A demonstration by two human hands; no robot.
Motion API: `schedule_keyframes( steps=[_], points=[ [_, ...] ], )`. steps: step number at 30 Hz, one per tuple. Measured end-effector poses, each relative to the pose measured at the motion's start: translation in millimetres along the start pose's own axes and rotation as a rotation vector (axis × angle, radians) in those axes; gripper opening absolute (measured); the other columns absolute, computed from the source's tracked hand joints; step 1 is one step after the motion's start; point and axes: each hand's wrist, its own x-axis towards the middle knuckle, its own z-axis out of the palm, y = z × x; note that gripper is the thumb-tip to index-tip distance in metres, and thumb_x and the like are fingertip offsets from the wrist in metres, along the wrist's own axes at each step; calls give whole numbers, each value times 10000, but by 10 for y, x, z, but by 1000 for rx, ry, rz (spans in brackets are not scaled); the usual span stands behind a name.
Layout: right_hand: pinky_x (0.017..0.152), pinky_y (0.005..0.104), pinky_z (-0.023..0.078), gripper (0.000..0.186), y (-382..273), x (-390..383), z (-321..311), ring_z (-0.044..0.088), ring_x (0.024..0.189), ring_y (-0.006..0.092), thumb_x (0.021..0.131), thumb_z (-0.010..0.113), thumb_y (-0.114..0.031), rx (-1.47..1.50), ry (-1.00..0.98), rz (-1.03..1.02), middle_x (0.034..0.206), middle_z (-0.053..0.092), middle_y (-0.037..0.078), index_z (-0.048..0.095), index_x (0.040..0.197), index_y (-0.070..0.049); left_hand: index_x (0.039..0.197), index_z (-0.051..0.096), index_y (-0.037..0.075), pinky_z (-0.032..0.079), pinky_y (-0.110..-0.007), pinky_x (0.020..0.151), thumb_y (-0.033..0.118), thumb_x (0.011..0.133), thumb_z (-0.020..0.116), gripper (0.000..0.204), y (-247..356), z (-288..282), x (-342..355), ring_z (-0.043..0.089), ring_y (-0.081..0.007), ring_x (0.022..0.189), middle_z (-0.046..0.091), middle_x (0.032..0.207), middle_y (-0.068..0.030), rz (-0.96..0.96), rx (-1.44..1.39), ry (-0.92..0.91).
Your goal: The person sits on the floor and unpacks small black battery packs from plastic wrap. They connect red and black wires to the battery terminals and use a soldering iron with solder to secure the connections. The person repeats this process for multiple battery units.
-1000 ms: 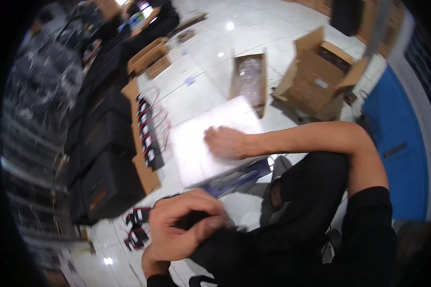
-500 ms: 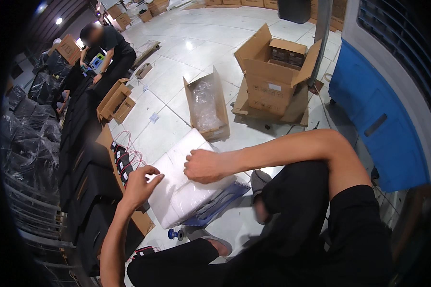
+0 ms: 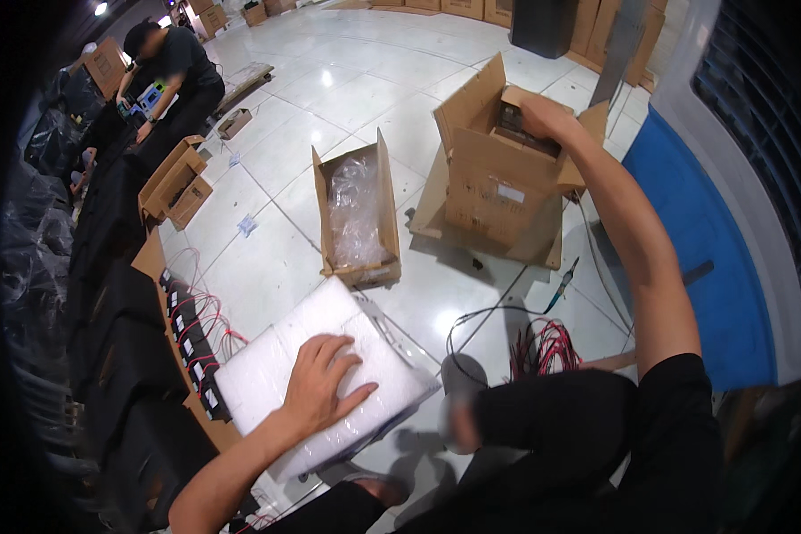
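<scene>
My left hand (image 3: pixel 323 384) rests on top of a white, plastic-wrapped foam slab (image 3: pixel 262 374), its fingers spread and holding nothing. Beneath the slab, a bluish layer shows along its near right side. My right arm stretches forward and right to an open cardboard box (image 3: pixel 489 191). There my right hand (image 3: pixel 546 117) reaches in over a smaller dark carton (image 3: pixel 512 117); its fingers are hidden, so I cannot see whether it grips anything.
A long, open cardboard box (image 3: pixel 356 209) holds clear plastic wrap. Red-wired black modules (image 3: pixel 191 343) line a cardboard strip at left, beside black cases (image 3: pixel 120 356). Red wires (image 3: pixel 547 347) lie by my knee. A blue cooler (image 3: pixel 685 240) stands right; a co-worker (image 3: pixel 173 71) crouches far left.
My right hand has left the white slab and gone into the open box at right. My left hand has come down flat onto the slab. The view has shifted right.
</scene>
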Motion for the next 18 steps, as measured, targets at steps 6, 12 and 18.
schedule_keyframes(
  steps=[6,12,18],
  points=[
    [875,429,552,362,522,557,587,677,1069,345,810,582,-175,-178,-333,-43,1144,708,177,716,1115,-32,1008,619,50,426,-492,979,198,726,818,376,-50,99,-16,528,-374,1122,573,1203,-172,-28,-22,50],
    [847,424,568,365,563,957,792,693,1044,335,858,537,-227,-209,-418,-39,1155,709,158,710,1116,-37,980,649,81,446,-504,967,244,684,841,389,-74,121,33,546,-328,1094,598,1171,-135,-63,3,37],
    [797,426,571,271,836,1229,603,713,951,351,861,595,-203,-353,65,50,1034,729,191,721,954,18,908,689,100,460,-485,957,271,661,848,339,-72,119,31,561,-310,1073,622,1143,-126,-94,6,14]
  ],
)
